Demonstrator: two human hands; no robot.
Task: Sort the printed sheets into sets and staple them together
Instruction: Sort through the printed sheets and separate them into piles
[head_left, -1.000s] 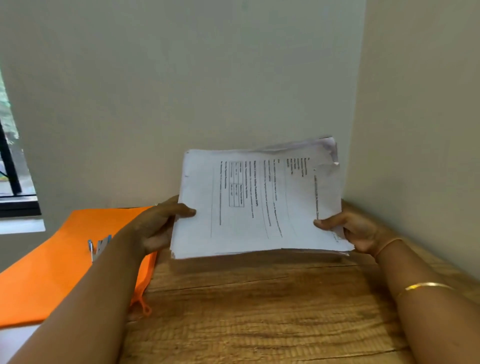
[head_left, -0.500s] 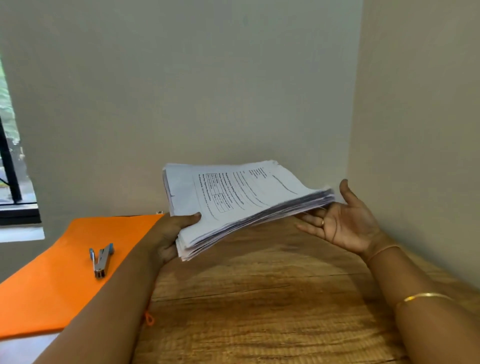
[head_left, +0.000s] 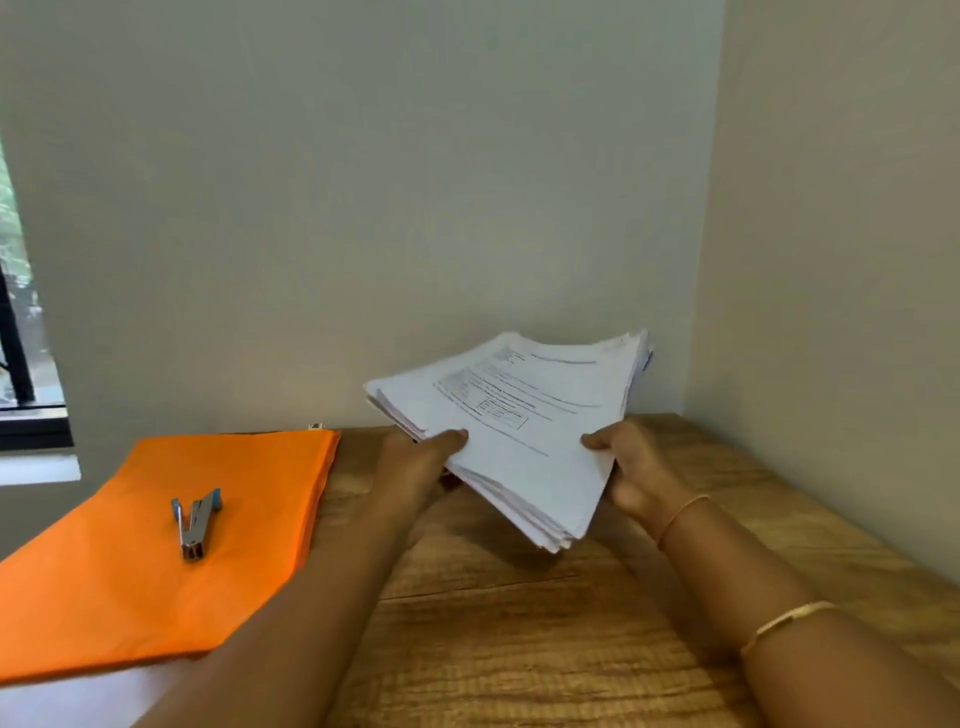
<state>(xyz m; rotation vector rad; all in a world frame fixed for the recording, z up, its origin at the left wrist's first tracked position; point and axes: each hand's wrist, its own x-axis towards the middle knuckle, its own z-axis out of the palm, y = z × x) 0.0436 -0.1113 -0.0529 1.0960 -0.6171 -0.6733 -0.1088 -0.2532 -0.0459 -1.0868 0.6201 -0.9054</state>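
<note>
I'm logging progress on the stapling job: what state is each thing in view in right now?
stack of printed sheets: held above the wooden table, tilted, edges uneven.
left hand: grips the stack's left edge.
right hand: grips the stack's right edge.
orange pouch: lying flat on the table.
stapler: lying on the orange pouch, untouched, arms splayed apart.

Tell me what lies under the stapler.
The stapler lies on an orange folder, which lies partly on the wooden table. Whatever the folder holds or covers is hidden.
</note>
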